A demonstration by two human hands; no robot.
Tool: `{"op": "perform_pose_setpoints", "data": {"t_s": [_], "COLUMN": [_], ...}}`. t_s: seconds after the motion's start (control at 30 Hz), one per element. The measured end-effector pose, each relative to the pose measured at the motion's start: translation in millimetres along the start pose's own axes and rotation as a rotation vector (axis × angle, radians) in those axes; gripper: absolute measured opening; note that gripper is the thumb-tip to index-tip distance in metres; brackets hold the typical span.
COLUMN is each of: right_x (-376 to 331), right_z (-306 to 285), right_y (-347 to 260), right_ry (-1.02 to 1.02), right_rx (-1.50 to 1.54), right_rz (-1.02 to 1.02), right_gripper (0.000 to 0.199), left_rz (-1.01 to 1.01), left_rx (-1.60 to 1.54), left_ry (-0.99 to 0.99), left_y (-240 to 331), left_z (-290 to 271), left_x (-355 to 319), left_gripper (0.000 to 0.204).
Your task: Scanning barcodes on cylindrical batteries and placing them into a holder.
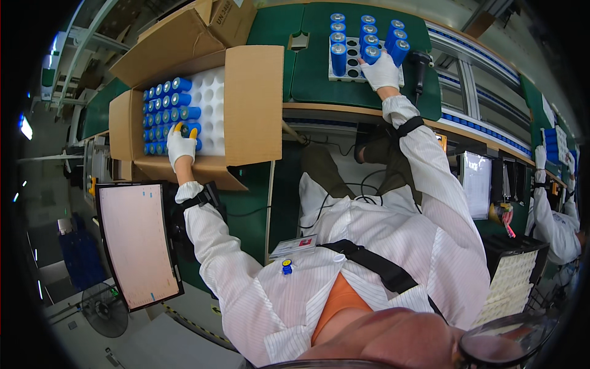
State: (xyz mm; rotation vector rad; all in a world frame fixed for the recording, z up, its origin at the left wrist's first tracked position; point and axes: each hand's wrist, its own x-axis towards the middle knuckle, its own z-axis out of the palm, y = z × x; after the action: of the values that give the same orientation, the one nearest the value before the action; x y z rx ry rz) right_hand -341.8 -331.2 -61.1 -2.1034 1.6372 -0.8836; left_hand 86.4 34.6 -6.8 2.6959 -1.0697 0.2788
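My left hand (181, 146), in a white glove with yellow fingertips, reaches into an open cardboard box (254, 104). Its fingertips close around the end of a blue cylindrical battery cell at the near side of several rows of blue battery cells (161, 115). My right hand (382, 72), also white-gloved, is at a pale tray with round holes (353, 79) on the green bench. Its fingers are closed about a blue battery cell (370, 54) at the near end of the middle row. More upright cells stand in rows on either side. The palm side of both hands is hidden.
Inside the box, a white holed insert (210, 104) lies right of the cells. A black handheld tool (421, 71) rests beside the tray. A monitor (138, 243) stands at the left, near my left forearm. Rails with blue cells (485, 101) run along the right; another person (556, 227) works there.
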Motion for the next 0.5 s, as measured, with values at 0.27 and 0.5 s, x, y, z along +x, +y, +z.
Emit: {"op": "perform_pose_setpoints", "data": {"t_s": [0.27, 0.5], "right_x": [6, -29], "right_z": [-32, -75], "right_y": [-2, 54], "right_ry": [-0.250, -0.500], "right_rx": [-0.116, 0.549], "right_rz": [-0.025, 0.079], "right_gripper": [0.070, 0.032], "left_rz": [-0.047, 0.033], "left_rx": [-0.005, 0.102], "left_ry": [-0.005, -0.081], "left_y": [-2, 0], "left_z": [2, -22], "left_x": [5, 29], "left_gripper": [0.063, 0.067]}}
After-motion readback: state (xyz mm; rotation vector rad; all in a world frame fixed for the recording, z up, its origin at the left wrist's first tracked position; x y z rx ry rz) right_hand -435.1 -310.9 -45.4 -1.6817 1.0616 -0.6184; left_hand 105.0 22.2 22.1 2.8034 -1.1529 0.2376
